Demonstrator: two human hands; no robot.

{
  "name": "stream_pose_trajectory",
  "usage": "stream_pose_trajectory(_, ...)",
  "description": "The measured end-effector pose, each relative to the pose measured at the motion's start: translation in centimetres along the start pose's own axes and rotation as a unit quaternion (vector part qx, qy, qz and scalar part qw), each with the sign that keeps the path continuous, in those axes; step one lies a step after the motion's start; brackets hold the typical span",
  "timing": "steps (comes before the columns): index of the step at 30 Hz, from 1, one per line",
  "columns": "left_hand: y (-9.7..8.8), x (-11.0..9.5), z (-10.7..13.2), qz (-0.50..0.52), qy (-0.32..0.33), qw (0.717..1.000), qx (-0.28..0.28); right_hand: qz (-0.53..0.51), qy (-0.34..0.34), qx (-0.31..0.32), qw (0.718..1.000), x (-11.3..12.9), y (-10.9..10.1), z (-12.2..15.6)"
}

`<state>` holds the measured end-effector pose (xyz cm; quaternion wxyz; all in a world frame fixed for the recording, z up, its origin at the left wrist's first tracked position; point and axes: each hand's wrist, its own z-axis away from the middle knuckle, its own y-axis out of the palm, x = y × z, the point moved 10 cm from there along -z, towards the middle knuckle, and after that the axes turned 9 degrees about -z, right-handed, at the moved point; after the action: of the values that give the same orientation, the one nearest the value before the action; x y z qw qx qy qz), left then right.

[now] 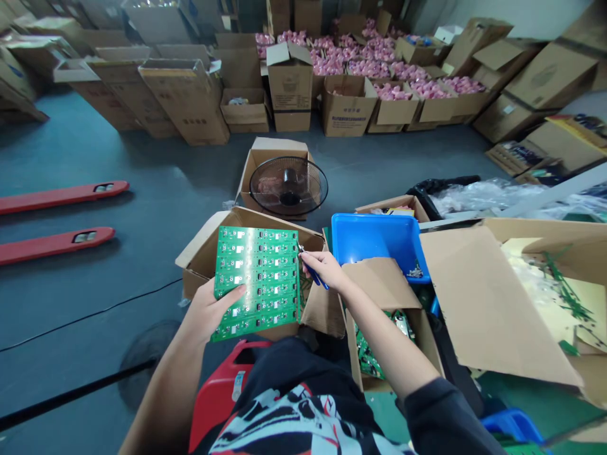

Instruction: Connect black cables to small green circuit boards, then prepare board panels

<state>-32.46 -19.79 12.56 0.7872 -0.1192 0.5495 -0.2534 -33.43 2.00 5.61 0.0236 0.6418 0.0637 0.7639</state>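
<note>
**Hand-held circuit board panel and blue-handled tool, seen from the wearer's head**

The left hand (211,309) grips the lower left edge of a green circuit board panel (256,284), with the thumb lying across its face and the fingers behind it. The panel is tilted and held in the air, and it carries rows of small dark components. The right hand (325,268) is closed around a slim blue-handled tool (315,277), whose exact kind cannot be told; its thin metal tip sits at the panel's far right corner.

Directly beneath the panel is an open cardboard box (199,259) with its flaps spread. To the right stands a blue plastic crate (374,237) holding small metal parts. Nearer, below the right forearm, a carton holds more green boards (374,357). Farther right, a large open carton (497,297) contains pale sheets and green strips.

A black desk fan (288,186) rests on a box beyond the panel. The red forks of a pallet jack (61,196) lie on the far left of the blue-grey floor (95,139). Along the far side, stacked cartons hold pink goods (374,68).
</note>
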Motion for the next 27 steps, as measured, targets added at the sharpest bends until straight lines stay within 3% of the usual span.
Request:
stream_pose_trajectory(3, -0.7, -0.8, -0.1, -0.094, 0.04, 0.994, -0.048, 0.028, 0.013, -0.038, 0.999, -1.0, -0.4, -0.8)
stream_pose_trajectory(7, -3.0, -1.2, -0.2, -0.236, 0.061, 0.957, -0.158, 0.051, 0.043, -0.09, 0.994, -2.5, -0.8, -1.8)
stream_pose_trajectory(10, -4.5, 0.4, -0.6, -0.175, 0.02, 0.964, -0.199, 0.05, 0.053, -0.103, 0.992, -3.0, -0.6, -2.6)
stream_pose_trajectory(13, -4.7, 2.3, -0.9, -0.024, -0.031, 0.974, -0.222, 0.031, 0.061, -0.117, 0.991, -3.4, -0.4, -3.0)
stream_pose_trajectory(17, -3.1, 4.1, -0.8, 0.214, -0.079, 0.944, -0.239, -0.048, 0.089, -0.118, 0.988, -4.6, 0.3, -1.9)
stream_pose_trajectory(20, -1.0, 3.8, -0.7, 0.339, -0.059, 0.913, -0.22, -0.144, 0.101, -0.096, 0.98, -5.2, 2.0, 0.2)
stream_pose_trajectory(24, 2.8, 1.9, -0.9, 0.385, 0.012, 0.912, -0.141, -0.243, 0.075, -0.108, 0.961, -4.5, 3.8, 2.7)
stream_pose_trajectory(27, 4.8, 1.7, -0.5, 0.364, 0.027, 0.922, -0.129, -0.281, 0.048, -0.124, 0.95, -3.5, 4.0, 3.3)
